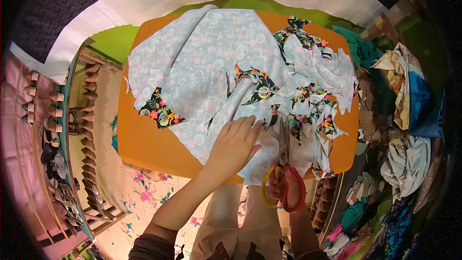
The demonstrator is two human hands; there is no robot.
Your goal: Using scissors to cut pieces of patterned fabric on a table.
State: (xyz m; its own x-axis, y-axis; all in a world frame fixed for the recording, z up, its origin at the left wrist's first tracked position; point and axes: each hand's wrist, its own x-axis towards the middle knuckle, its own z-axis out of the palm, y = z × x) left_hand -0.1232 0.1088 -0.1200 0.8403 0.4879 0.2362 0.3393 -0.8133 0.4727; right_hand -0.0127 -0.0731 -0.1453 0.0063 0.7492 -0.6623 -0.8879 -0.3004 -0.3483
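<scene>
Head camera view looks down on your left hand [236, 145], which lies flat and unclenched, fingers spread on the pale grey floral cotton fabric [211, 62] draped across the orange tabletop [144, 144]. Your right hand [284, 185] grips the scissors with one yellow and one red handle loop [284, 163]; their blades point away from you into the cloth just beside your left fingertips. Black floral fabric scraps [313, 101] lie scattered over the right half, and heaped coloured cloth remnants [409, 115] sit beyond the table's right edge
</scene>
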